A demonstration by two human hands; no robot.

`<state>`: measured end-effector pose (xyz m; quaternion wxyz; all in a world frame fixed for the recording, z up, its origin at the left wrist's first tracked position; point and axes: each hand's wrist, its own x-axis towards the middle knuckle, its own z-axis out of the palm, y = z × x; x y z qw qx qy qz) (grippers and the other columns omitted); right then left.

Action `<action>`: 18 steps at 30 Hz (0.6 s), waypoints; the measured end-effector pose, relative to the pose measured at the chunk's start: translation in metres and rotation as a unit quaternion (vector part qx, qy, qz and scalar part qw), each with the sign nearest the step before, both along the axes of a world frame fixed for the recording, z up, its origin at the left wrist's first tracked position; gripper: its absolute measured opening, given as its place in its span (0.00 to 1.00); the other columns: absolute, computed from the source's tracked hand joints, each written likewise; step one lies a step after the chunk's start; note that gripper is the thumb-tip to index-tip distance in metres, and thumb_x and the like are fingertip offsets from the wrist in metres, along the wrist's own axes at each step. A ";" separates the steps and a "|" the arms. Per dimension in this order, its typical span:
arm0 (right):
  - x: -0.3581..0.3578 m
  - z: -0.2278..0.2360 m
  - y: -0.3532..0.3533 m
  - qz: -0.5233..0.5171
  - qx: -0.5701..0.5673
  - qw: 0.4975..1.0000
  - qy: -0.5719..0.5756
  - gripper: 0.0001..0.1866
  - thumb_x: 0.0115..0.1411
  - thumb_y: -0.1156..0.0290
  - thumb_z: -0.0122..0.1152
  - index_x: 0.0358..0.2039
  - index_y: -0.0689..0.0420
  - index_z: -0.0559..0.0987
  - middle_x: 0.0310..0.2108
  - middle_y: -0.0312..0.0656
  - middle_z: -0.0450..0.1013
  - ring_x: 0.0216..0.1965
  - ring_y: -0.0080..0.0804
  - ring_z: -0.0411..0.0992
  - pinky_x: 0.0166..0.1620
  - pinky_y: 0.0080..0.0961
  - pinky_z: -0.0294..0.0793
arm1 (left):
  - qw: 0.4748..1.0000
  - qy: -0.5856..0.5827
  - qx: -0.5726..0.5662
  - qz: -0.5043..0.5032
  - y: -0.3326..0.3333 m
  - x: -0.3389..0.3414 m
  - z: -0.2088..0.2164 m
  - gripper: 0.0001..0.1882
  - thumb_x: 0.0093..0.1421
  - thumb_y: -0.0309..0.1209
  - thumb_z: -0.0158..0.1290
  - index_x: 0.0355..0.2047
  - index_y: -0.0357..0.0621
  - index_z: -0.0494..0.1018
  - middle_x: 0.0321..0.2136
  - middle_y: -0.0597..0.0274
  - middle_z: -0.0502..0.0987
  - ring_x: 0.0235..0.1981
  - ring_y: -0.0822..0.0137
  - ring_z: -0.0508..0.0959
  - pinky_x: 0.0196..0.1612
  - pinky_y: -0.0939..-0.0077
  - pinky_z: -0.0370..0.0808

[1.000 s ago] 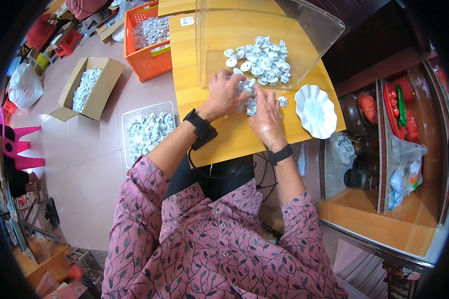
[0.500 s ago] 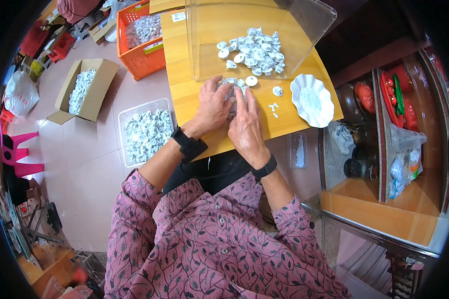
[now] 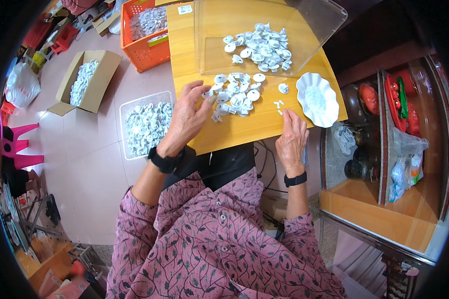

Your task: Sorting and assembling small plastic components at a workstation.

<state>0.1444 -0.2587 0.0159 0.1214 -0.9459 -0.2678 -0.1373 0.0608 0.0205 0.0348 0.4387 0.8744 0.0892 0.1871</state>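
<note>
My left hand (image 3: 188, 113) is at the left edge of a loose pile of small white round plastic parts (image 3: 242, 97) on the wooden table. Its thumb and forefinger close on one white plastic part (image 3: 208, 93), while the other fingers are curved. At the table's near edge my right hand (image 3: 292, 137) has its fingertips pinched together at a tiny white peg (image 3: 280, 112). A few more tiny pegs (image 3: 277, 103) lie just beyond these fingertips. One single white part (image 3: 283, 88) stands apart, farther back.
A clear plastic bin (image 3: 207, 55) on its side holds more white parts. To the right stands a white fluted dish (image 3: 331, 102) of tiny pieces. On the floor at left are a filled clear tub (image 3: 124, 127), an open carton (image 3: 102, 82) and an orange crate (image 3: 147, 55).
My hands have moved apart from the near pile. The right one has gone right to the tiny pegs; the left one has drawn back left. The pile is now uncovered and more spread.
</note>
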 end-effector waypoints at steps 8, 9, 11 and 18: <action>-0.007 0.005 -0.008 0.061 -0.050 0.997 0.025 0.29 0.51 0.84 0.55 0.57 0.61 0.72 0.59 0.43 0.65 0.57 0.45 0.61 0.56 0.42 0.61 | 0.993 -0.031 -0.003 0.117 -0.015 -0.041 0.003 0.13 0.59 0.28 0.59 0.43 0.34 0.77 0.40 0.51 0.78 0.41 0.60 0.78 0.46 0.71 0.75; -0.010 0.004 -0.008 0.068 -0.049 0.996 0.028 0.29 0.51 0.84 0.55 0.57 0.61 0.72 0.59 0.43 0.65 0.57 0.45 0.61 0.56 0.42 0.61 | 0.992 -0.028 -0.002 0.124 -0.018 -0.043 0.000 0.13 0.59 0.28 0.59 0.43 0.34 0.77 0.40 0.51 0.78 0.41 0.60 0.78 0.46 0.71 0.75; -0.014 0.005 -0.010 0.083 -0.051 0.995 0.033 0.29 0.52 0.83 0.55 0.58 0.62 0.71 0.60 0.43 0.64 0.59 0.46 0.60 0.58 0.44 0.59 | 0.993 -0.013 -0.024 0.112 -0.026 -0.043 -0.006 0.13 0.56 0.25 0.60 0.41 0.34 0.77 0.38 0.52 0.77 0.37 0.62 0.79 0.42 0.73 0.76; -0.017 -0.008 -0.013 0.105 0.031 0.993 -0.040 0.11 0.57 0.80 0.60 0.41 0.62 0.82 0.46 0.43 0.75 0.50 0.42 0.71 0.51 0.37 0.69 | 0.992 -0.059 0.086 0.076 -0.042 -0.030 -0.015 0.20 0.50 0.26 0.65 0.44 0.36 0.76 0.39 0.51 0.75 0.38 0.56 0.77 0.42 0.64 0.76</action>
